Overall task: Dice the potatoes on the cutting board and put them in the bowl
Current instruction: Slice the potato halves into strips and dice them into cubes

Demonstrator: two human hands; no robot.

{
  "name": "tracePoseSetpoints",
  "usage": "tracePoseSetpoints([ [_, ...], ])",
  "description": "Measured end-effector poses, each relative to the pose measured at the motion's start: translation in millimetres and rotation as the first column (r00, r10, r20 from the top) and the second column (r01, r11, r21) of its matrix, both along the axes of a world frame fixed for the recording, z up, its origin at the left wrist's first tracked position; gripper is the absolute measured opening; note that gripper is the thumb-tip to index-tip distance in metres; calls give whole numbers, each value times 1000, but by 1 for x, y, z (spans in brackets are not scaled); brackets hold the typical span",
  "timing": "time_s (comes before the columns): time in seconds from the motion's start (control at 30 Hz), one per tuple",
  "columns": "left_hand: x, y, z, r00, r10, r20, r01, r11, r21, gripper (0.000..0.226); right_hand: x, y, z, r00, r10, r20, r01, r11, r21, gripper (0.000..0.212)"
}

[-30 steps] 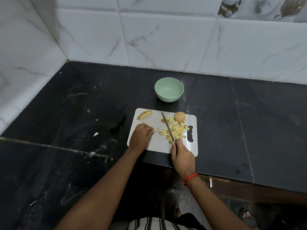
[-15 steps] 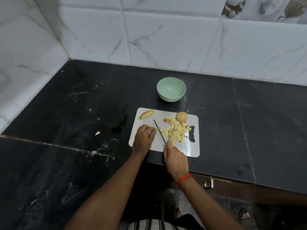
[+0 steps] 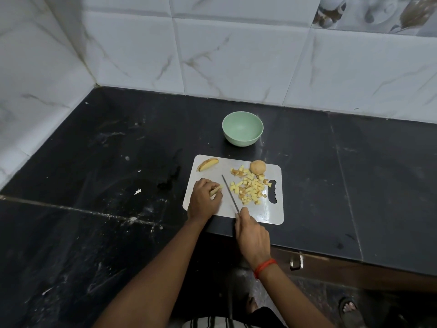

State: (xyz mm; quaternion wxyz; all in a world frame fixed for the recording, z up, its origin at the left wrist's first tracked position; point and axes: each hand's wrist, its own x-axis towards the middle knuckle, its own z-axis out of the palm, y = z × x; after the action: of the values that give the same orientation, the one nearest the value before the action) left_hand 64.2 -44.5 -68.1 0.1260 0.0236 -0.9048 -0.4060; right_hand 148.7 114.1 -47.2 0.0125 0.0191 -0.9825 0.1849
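Note:
A white cutting board (image 3: pixel 224 209) lies at the counter's front edge. My left hand (image 3: pixel 203 201) holds potato strips (image 3: pixel 216 191) down on the board's left side. My right hand (image 3: pixel 251 235) grips a knife (image 3: pixel 229 192) whose blade lies just right of the strips. A pile of diced potato (image 3: pixel 249 189) covers the board's right half, with a whole small potato (image 3: pixel 257 167) behind it. A potato wedge (image 3: pixel 207 164) sits at the far left corner. The pale green bowl (image 3: pixel 242 129) stands empty behind the board.
The black stone counter (image 3: pixel 118 150) meets white marble-look tiled walls (image 3: pixel 236 55) at the back and left. A small white scrap (image 3: pixel 137 191) lies left of the board. A cabinet handle (image 3: pixel 296 261) shows below the counter edge.
My right hand swung the knife left, away from the diced pile, to beside the strips. My left hand has shifted a little, and the strips now show at its fingertips.

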Motion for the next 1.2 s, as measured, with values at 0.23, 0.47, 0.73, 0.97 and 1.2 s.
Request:
tracePoseSetpoints([
  [0.23, -3, -4, -2, 999, -43, 0, 43, 999, -28, 13, -18, -8, 1, 998, 57, 0, -57, 998, -15, 19],
  [0.47, -3, -3, -3, 1000, -30, -3, 30, 999, -15, 14, -7, -4, 6, 994, 62, 95, -63, 998, 7, 13],
  [0.73, 0, 1, 1, 998, 69, 4, -70, 998, 10, 19, -28, -5, 14, 997, 45, 62, -55, 983, 177, 27],
  [0.97, -3, -2, -3, 1000, 9, 12, -9, 1000, -22, 13, -16, -5, 3, 999, 43, -9, -43, 999, -16, 23],
  [1.2, -3, -4, -3, 1000, -27, 3, 27, 999, -20, 14, -19, -12, 4, 1000, 21, 16, -21, 1000, -15, 21],
])
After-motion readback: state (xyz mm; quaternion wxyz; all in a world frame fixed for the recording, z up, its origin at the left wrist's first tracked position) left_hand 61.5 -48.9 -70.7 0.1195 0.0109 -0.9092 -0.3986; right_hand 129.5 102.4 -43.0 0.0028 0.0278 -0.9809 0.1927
